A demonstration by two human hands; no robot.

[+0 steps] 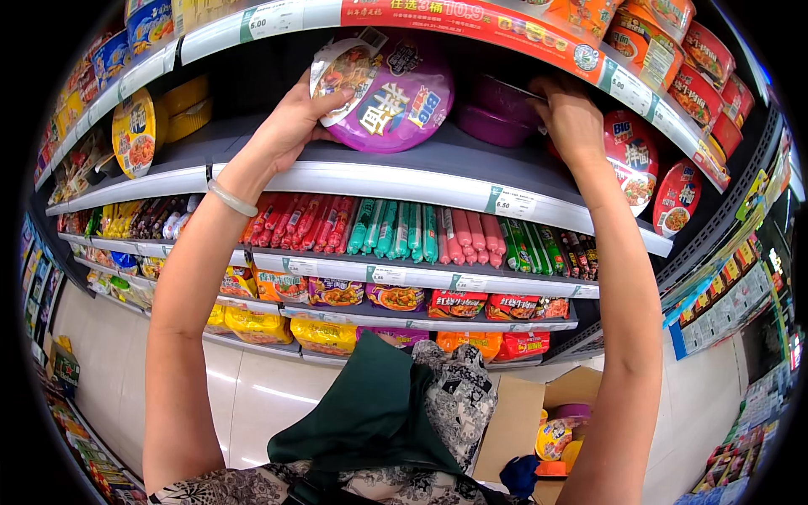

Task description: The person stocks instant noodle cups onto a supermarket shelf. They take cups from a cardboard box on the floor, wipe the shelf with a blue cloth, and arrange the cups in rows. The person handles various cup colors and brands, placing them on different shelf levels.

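Observation:
My left hand point(293, 123) grips a purple instant noodle bowl point(394, 95) by its left edge, thumb across the printed lid. The lid is tilted to face me, and the bowl's lower rim is at the shelf point(372, 161). My right hand point(568, 117) reaches into the same shelf, its fingers pinching the rim of a dark purple bowl point(505, 101). Another purple bowl point(489, 126) sits directly beneath that one. Shadow hides part of the right fingertips.
Yellow noodle bowls point(134, 132) stand at the left, red ones point(631, 158) at the right. Overhead runs a shelf edge with a red promotional strip point(467, 25). Wrapped sausages point(391, 230) and bagged noodles point(457, 303) fill lower shelves. An open carton point(514, 423) holds more bowls.

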